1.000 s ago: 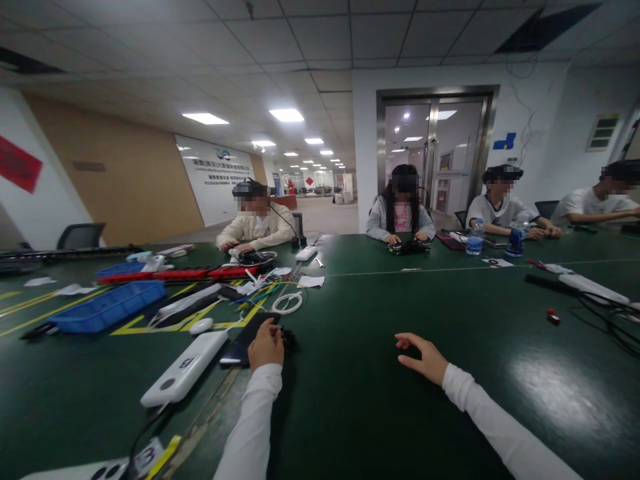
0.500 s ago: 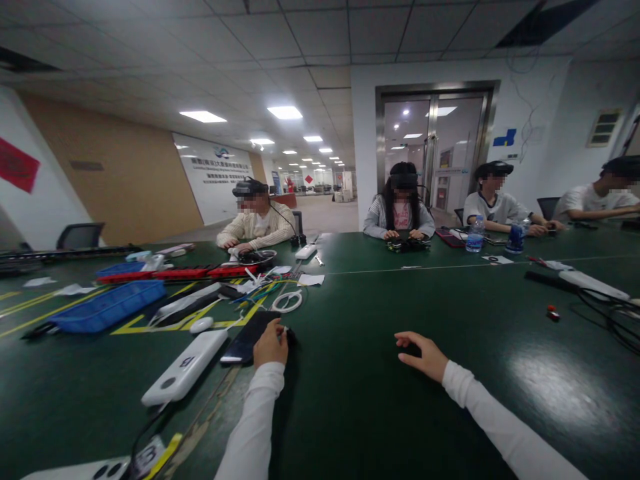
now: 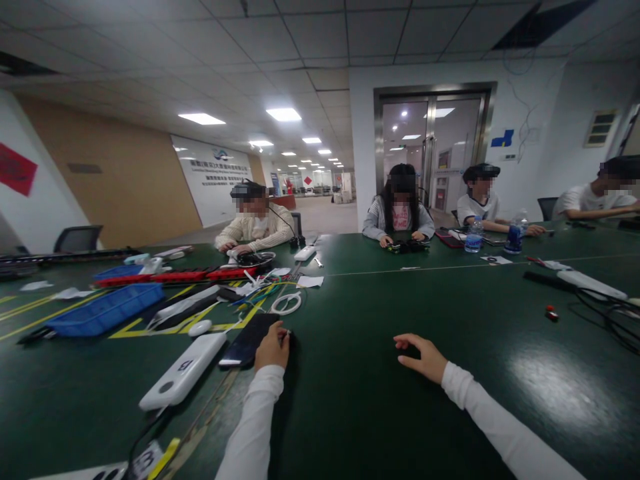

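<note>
My left hand [image 3: 273, 346] is at the right edge of a dark phone [image 3: 246, 347] that lies flat on the green table. Its fingers are curled together, and a tiny pale bit shows at the fingertips; what they hold, if anything, is too small to name. To the right, my right hand [image 3: 423, 357] is over the bare green tabletop. Its thumb and fingers are apart in a loose curve, with nothing between them. Left of the phone lies a white power bank [image 3: 185, 370] marked 13, with a cable at its near end.
Beyond the phone lie a coiled white cable [image 3: 286, 304], a round white piece [image 3: 200, 328] and a blue tray [image 3: 107, 310]. Black cables [image 3: 607, 317] and a small red-and-black piece [image 3: 551, 313] lie at right. Several people wearing headsets sit across the table, near two bottles [image 3: 473, 237].
The dark thing beside my left fingertips no longer shows, and a small pale bit is seen there now. My right hand has hardly moved. The view has shifted slightly.
</note>
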### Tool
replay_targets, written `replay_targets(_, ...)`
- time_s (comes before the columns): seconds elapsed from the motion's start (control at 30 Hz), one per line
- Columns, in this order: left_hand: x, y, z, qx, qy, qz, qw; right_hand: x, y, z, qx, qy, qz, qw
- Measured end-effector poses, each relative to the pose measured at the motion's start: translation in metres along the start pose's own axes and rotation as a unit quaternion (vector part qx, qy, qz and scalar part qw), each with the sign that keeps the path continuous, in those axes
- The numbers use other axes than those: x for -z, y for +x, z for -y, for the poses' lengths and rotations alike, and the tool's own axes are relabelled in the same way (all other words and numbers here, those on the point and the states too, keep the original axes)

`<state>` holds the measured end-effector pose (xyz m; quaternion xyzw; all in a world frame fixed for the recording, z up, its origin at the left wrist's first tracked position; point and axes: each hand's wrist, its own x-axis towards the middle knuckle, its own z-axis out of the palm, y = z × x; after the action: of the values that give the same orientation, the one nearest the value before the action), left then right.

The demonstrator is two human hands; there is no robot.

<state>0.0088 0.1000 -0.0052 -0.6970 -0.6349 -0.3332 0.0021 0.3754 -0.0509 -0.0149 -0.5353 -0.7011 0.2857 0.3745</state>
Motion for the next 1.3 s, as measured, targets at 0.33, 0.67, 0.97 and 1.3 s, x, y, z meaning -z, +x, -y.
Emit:
replay_targets(0.33, 0.008, -0.005, -0.011, 0.009, 0.008, 0.024, 1.0, 0.0, 0.002, -0.002, -0.007, -0.011, 0.009, 1.0)
replay_targets(0.67, 0.005, -0.006, -0.015, -0.021, 0.023, 0.055, 0.998, -0.001, 0.002, -0.006, -0.006, -0.02, 0.01, 1.0)
replay_targets(0.97, -0.025, -0.057, -0.121, -0.213, -0.068, 0.142, 0.964, -0.002, 0.004, -0.002, 0.003, -0.07, 0.011, 0.998)
replay_targets(1.3, -0.037, -0.093, -0.185, -0.306, -0.14, 0.198, 0.921, -0.001, 0.006, 0.005, 0.042, -0.149, 0.016, 0.988)
